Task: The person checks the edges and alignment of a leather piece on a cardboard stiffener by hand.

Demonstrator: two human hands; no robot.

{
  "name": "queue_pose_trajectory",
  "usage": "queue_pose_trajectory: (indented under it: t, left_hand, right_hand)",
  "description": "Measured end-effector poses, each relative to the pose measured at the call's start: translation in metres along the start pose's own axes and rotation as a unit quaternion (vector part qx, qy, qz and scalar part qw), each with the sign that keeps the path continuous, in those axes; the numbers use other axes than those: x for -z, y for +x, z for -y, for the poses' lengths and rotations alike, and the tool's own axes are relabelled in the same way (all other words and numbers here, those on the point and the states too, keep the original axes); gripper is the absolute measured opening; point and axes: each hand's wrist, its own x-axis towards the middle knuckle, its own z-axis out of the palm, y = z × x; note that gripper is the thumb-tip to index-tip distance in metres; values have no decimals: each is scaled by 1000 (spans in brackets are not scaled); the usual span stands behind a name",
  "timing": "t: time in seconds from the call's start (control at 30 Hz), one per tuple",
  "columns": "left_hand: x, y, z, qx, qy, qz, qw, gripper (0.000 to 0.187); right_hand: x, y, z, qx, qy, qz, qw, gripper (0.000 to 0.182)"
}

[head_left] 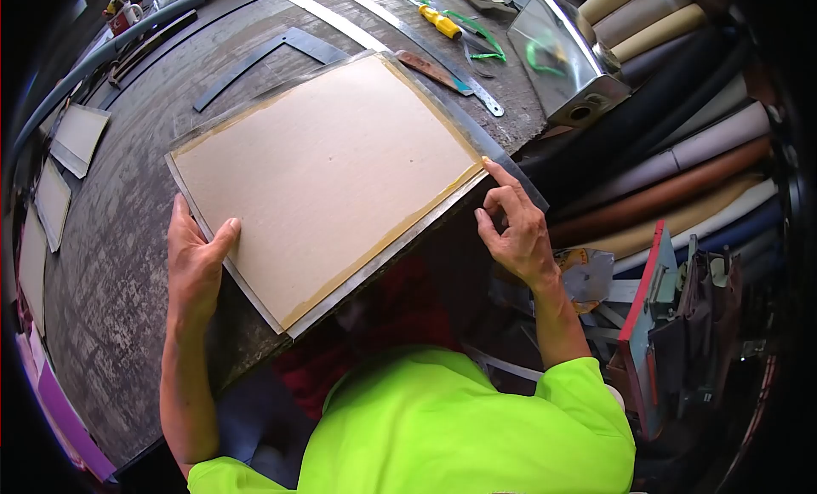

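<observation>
The cardboard sheet [328, 175] lies between both hands: left hand [194, 260] pressing flat and open, right hand [515, 230] pinching its near-right corner.

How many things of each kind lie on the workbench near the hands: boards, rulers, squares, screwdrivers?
Board: 1, left hand and right hand touch its edges
Ruler: 1
Square: 1
Screwdriver: 1
Total: 4
</observation>
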Motion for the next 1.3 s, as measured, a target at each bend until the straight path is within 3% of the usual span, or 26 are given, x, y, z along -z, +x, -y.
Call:
queue_pose_trajectory:
  t: [0.17, 0.3, 0.37, 0.57, 0.63, 0.67, 0.77, 0.8, 0.83, 0.9, 0.93, 0.97, 1.03, 1.07, 1.1, 1.17, 1.3]
  left_hand:
    - [6, 0, 2, 27, 10, 16, 999, 64]
    - [7, 1, 4, 30, -3, 17, 999, 64]
    - [6, 0, 4, 27, -4, 14, 1000, 64]
    - [1, 0, 0, 9, -3, -7, 1000, 55]
    - [2, 0, 0, 3, 2, 1, 1000, 55]
    - [2, 0, 0, 1, 5, 6, 1000, 54]
    - [2, 0, -2, 12, 5, 11, 1000, 54]
    - [3, 0, -1, 9, 0, 8, 1000, 54]
    - [3, 0, 2, 6, -5, 5, 1000, 54]
    - [4, 2, 4, 0, -6, 0, 1000, 54]
    - [4, 2, 3, 1, -2, 0, 1000, 54]
    - [3, 1, 3, 2, 3, 0, 1000, 54]
    - [3, 0, 1, 12, 6, 5, 1000, 53]
    - [3, 0, -1, 16, 9, 9, 1000, 53]
    - [3, 0, -2, 17, 10, 9, 1000, 53]
    - [2, 0, -5, 18, 14, 11, 1000, 53]
    - [3, 1, 0, 1, 7, 2, 1000, 52]
  right_hand:
    - [5, 4, -1, 20, -39, 33, 998, 22]
    - [23, -5, 16, -74, -37, 33, 996, 24]
    - [19, -5, 16, -44, 6, -16, 999, 25]
    - [-10, -27, 34, 51, -131, 68, 988, 28]
    - [0, -29, 41, 107, 17, 80, 991, 27]
    - [1, -22, 42, 121, 124, 31, 984, 26]
    - [6, -6, 32, 49, 54, -33, 997, 23]
    - [5, -3, 33, -40, 59, 1, 997, 24]
    - [0, 1, 30, -47, 68, 20, 996, 25]
    - [-11, -3, 23, 36, 74, 57, 995, 26]
    - [-12, -10, 30, 6, 97, 89, 991, 26]
    - [-15, -15, 31, 40, 125, 68, 989, 26]
    - [-8, -23, 30, 55, 252, 102, 961, 23]
    - [-8, -25, 26, 40, 316, 70, 945, 20]
    - [-7, -19, 22, 58, 316, 12, 947, 18]
    - [-5, -14, 16, -86, 264, -40, 960, 17]
    - [-27, -21, 33, 4, 59, -14, 998, 21]
